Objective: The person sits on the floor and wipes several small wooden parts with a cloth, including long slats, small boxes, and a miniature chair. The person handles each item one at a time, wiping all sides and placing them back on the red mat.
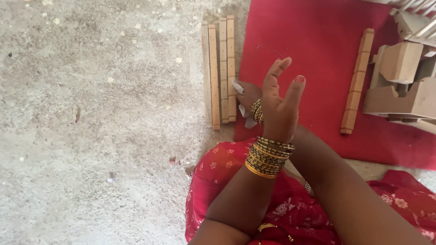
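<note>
My left hand (279, 102) stands raised in front and hides most of my right hand (246, 93); only its back and wrist show, so I cannot tell how its fingers lie on the small white crumpled cloth (244, 111). The pale wooden carved blocks (402, 84) are cut off by the right edge. The wide red mat (318, 41) runs past the top edge. My forearms leave the picture at the bottom.

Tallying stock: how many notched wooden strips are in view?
5: four strips lie side by side on the concrete at the mat's left edge, and one strip lies alone on the red mat. More may be hidden.
</note>
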Demonstrator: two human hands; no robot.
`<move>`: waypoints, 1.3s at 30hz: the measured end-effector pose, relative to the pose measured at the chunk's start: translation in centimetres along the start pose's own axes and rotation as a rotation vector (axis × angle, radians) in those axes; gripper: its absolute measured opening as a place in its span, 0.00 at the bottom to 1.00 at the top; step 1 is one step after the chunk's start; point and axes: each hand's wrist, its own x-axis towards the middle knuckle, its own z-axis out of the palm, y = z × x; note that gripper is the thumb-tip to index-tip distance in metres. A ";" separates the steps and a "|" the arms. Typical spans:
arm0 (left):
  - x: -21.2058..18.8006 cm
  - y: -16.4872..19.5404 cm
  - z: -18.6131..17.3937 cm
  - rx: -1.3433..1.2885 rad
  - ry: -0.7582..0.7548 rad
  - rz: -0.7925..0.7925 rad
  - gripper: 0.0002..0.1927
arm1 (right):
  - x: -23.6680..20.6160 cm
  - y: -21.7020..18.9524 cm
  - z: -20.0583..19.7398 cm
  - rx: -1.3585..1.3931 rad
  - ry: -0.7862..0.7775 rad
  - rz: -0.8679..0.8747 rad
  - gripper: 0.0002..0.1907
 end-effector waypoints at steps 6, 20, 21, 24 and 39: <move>1.0 0.1 -0.5 -0.111 0.008 -0.023 0.28 | -2.6 0.8 -1.1 -0.196 0.148 0.034 0.21; 2.1 -0.2 -1.4 -0.053 0.019 -0.114 0.24 | -11.2 18.8 -14.7 -0.540 1.079 0.103 0.29; 2.3 -0.4 -1.7 -0.024 0.027 -0.127 0.24 | -11.4 18.9 -14.3 -0.543 1.079 0.060 0.28; 2.9 -1.0 -2.5 -0.085 0.032 -0.171 0.24 | -12.4 18.6 -12.8 -0.345 0.992 -0.065 0.25; 5.5 1.5 -6.0 -0.368 0.356 -0.140 0.28 | -19.1 10.5 -11.0 0.244 0.452 -0.591 0.15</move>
